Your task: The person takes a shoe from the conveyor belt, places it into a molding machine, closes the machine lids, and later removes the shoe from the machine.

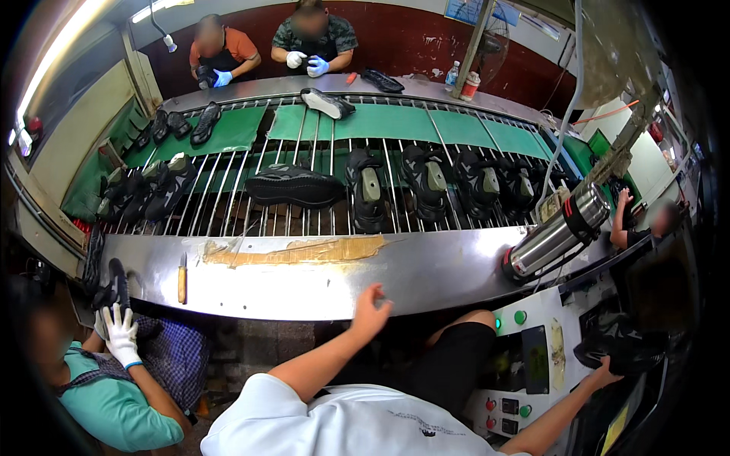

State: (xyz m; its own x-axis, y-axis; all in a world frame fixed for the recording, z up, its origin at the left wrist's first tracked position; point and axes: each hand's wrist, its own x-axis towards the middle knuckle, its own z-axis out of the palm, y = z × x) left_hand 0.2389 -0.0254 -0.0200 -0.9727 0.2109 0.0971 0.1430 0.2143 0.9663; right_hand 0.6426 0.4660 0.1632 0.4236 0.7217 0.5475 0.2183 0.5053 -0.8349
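White shirt (327, 425) and black shorts (430, 353) are what I see closest, with bare forearms reaching out to either side. The right hand (606, 373), well out to the side, is closed on the lower edge of a black shoe (625, 346); how far the fingers wrap I can't tell, since the shoe covers part of them. That shoe is held up beside a white control panel (557, 357) with green and red buttons. The left hand (371, 313) holds nothing: its fingers are loosely bent and partly spread, near the front edge of a steel bench (437, 270), and I can't tell whether it brushes the metal. Off to the left, a co-worker in a green top (110, 399) has a white glove (122, 340) against a dark shoe (119, 285). On the bench, a wooden-handled knife (182, 285) lies toward the left, a torn brown strip (296, 252) runs along the middle and a steel flask (561, 232) is at the right. Past that, metal rods (332, 156) carry a row of dark shoes (369, 209), several with grey-green blocks in them, and green sheets (365, 121) lie farther over. At the far side are two gloved co-workers, one in an orange top (243, 44), the other in a patterned top (342, 32)
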